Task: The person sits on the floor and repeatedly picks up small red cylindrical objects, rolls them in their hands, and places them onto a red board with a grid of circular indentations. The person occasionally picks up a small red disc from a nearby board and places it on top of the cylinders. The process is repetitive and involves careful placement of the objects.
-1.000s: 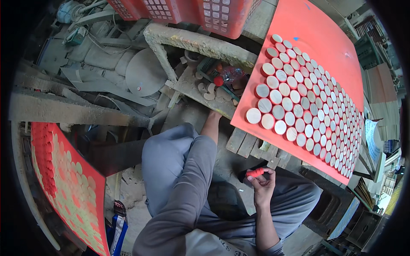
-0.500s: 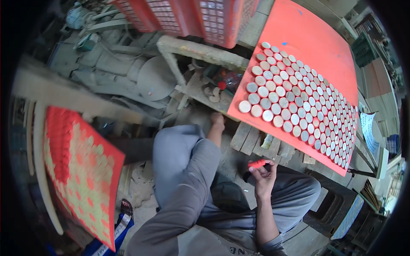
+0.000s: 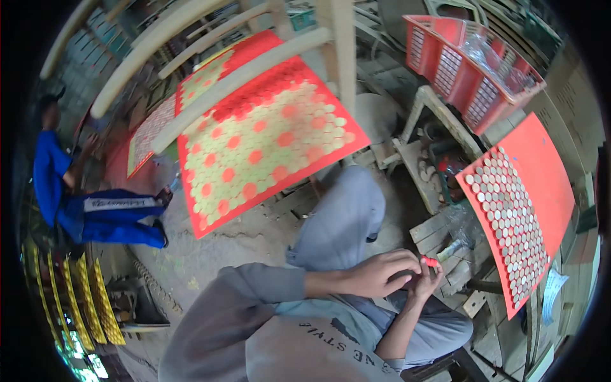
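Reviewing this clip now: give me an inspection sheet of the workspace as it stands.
Surface: red board at right, its near part set with closely packed round pieces; patterned board at left, red with yellow-green rounds.
Job's things: small red piece at the right hand's fingertips.
Clutter: red crate holding clear plastic.
Hands: right hand pinches the red piece; left hand is beside it, contact unclear.
Cables: none identifiable; a coiled strand lies on the floor, kind unclear.
Surroundings: co-worker in blue at far left; curved wooden rails partly cover the patterned board.
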A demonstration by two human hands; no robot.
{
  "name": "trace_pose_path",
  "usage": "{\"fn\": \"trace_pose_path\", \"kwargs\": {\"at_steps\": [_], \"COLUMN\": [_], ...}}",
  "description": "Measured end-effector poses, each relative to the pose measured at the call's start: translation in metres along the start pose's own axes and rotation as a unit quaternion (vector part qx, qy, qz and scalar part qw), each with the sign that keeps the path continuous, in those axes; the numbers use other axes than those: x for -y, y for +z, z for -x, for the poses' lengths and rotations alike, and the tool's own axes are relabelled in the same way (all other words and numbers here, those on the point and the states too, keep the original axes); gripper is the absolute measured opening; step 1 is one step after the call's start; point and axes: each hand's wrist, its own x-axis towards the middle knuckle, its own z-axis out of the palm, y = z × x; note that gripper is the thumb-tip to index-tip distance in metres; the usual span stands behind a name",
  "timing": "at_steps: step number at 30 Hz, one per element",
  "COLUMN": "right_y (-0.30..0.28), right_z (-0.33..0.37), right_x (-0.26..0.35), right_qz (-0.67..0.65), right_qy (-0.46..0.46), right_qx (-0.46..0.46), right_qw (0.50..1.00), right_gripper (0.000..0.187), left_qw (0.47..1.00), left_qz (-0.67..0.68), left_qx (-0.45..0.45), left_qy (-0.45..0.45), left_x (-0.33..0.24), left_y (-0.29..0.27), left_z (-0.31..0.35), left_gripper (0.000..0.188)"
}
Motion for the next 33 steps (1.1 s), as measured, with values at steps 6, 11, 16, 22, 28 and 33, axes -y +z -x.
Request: {"fn": "trace_pose_path", "kwargs": {"at_steps": [6, 11, 16, 22, 28, 33], "right_y": [-0.008, 0.001, 0.005, 0.0, 0.003, 0.007], "right_z": [-0.002, 0.006, 0.006, 0.005, 0.003, 0.004], "right_x": [0.014, 0.01, 0.012, 0.016, 0.014, 0.012], "right_qz": [0.014, 0.026, 0.043, 0.035, 0.047, 0.044], "right_qy": [-0.008, 0.026, 0.018, 0.007, 0.021, 0.022], "right_qx": [-0.01, 0.022, 0.011, 0.011, 0.004, 0.019], "right_qw": [1.0, 0.999, 0.999, 0.999, 0.999, 0.999], "right_gripper": [0.039, 0.037, 0.039, 0.042, 0.042, 0.042], "left_qw": [0.91, 0.649, 0.668, 0.685, 0.69, 0.677], "left_qz": [-0.383, -0.697, -0.67, -0.616, -0.605, -0.643], "left_qx": [-0.157, -0.277, -0.282, -0.286, -0.25, -0.256], "left_qy": [-0.021, -0.127, -0.159, -0.262, -0.309, -0.251], "left_x": [-0.081, -0.045, 0.002, 0.016, 0.005, 0.014], "left_y": [-0.189, -0.322, -0.387, -0.383, -0.368, -0.373], "left_z": [0.047, 0.081, 0.047, 0.036, 0.023, 0.027], "left_gripper": [0.016, 0.046, 0.068, 0.083, 0.08, 0.065]}}
